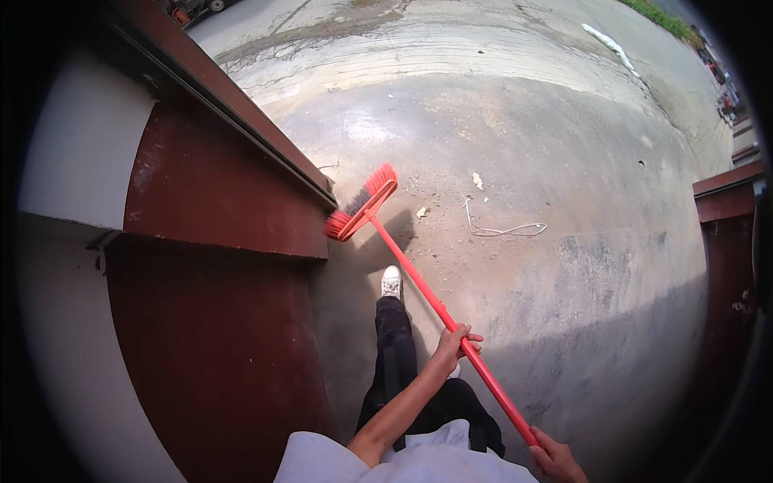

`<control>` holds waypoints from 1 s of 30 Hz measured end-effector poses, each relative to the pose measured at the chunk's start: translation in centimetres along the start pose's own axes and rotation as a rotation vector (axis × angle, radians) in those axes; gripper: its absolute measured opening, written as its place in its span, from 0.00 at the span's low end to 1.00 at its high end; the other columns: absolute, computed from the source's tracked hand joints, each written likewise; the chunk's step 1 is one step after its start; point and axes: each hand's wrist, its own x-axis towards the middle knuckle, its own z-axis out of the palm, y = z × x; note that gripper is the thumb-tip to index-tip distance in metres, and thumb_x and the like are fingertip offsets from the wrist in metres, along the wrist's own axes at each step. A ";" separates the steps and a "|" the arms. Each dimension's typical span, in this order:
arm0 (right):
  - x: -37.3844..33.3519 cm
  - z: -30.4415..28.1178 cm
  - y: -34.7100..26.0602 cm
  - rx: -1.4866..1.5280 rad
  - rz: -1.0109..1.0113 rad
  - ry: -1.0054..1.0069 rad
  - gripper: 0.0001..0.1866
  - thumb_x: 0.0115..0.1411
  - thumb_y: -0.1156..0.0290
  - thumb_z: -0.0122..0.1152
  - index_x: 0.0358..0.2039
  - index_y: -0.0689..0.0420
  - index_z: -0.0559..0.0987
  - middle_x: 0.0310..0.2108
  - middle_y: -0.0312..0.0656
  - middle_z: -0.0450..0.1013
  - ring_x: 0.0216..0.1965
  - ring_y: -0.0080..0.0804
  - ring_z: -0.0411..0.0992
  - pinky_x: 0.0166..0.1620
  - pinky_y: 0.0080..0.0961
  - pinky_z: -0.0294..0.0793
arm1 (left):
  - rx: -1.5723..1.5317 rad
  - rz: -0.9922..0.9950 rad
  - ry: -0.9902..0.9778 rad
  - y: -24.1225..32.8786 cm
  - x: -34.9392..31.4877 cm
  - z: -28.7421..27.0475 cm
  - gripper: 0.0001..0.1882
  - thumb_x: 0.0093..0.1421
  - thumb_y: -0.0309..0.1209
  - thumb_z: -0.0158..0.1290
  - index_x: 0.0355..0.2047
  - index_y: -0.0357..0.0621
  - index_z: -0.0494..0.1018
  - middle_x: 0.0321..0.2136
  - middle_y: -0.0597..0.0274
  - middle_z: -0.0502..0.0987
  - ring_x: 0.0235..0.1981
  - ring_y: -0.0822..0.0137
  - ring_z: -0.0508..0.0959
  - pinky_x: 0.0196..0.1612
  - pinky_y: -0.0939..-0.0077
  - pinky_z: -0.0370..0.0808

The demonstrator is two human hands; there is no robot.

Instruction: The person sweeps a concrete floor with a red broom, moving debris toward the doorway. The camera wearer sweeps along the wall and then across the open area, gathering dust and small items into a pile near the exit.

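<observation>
Both fists closed on the red broom (419, 282), left hand (455, 344) mid-shaft, right hand (555, 460) at the top, head (362, 203) against the wall (225, 185) — best, I'd say, to keep bristles flat and pull the grit (451, 201) toward open concrete (564, 266).

broom (403, 258): red (bristles too) | wall (217, 193): dark red | shoe (391, 282): white

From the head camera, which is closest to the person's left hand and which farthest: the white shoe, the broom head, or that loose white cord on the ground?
From the left hand:
1. White shoe, just ahead, slightly left.
2. White cord, ahead on the concrete, slightly right.
3. Broom head, ahead-left by the dark red wall.
</observation>
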 end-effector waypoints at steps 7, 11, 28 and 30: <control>-13.9 4.7 19.4 0.088 0.108 0.230 0.19 0.53 0.66 0.48 0.46 0.54 0.65 0.36 0.51 0.68 0.38 0.33 0.68 0.38 0.23 0.66 | 0.150 -0.507 -0.055 -25.7 -4.0 -1.2 0.09 0.53 0.32 0.42 0.28 0.39 0.57 0.20 0.50 0.72 0.18 0.61 0.74 0.24 0.67 0.74; -19.0 6.9 21.9 0.193 0.399 0.195 0.19 0.54 0.65 0.46 0.46 0.56 0.65 0.37 0.51 0.67 0.40 0.35 0.67 0.40 0.23 0.65 | 0.303 -0.868 0.008 -37.8 -9.1 -2.8 0.17 0.50 0.31 0.45 0.36 0.39 0.51 0.20 0.56 0.69 0.21 0.60 0.75 0.25 0.61 0.74; -8.6 13.2 21.7 0.381 0.524 0.238 0.19 0.54 0.64 0.46 0.46 0.57 0.64 0.38 0.52 0.67 0.42 0.36 0.66 0.42 0.23 0.63 | 0.385 -0.715 0.188 -40.2 -5.4 -8.7 0.19 0.52 0.30 0.44 0.39 0.40 0.48 0.15 0.53 0.69 0.11 0.65 0.71 0.14 0.70 0.72; -7.3 13.6 20.9 0.402 0.480 0.238 0.19 0.54 0.64 0.45 0.46 0.57 0.64 0.38 0.52 0.67 0.42 0.36 0.66 0.42 0.23 0.63 | 0.372 -0.642 0.178 -36.4 -0.3 -10.7 0.18 0.52 0.29 0.44 0.38 0.40 0.49 0.15 0.52 0.69 0.10 0.66 0.71 0.13 0.70 0.71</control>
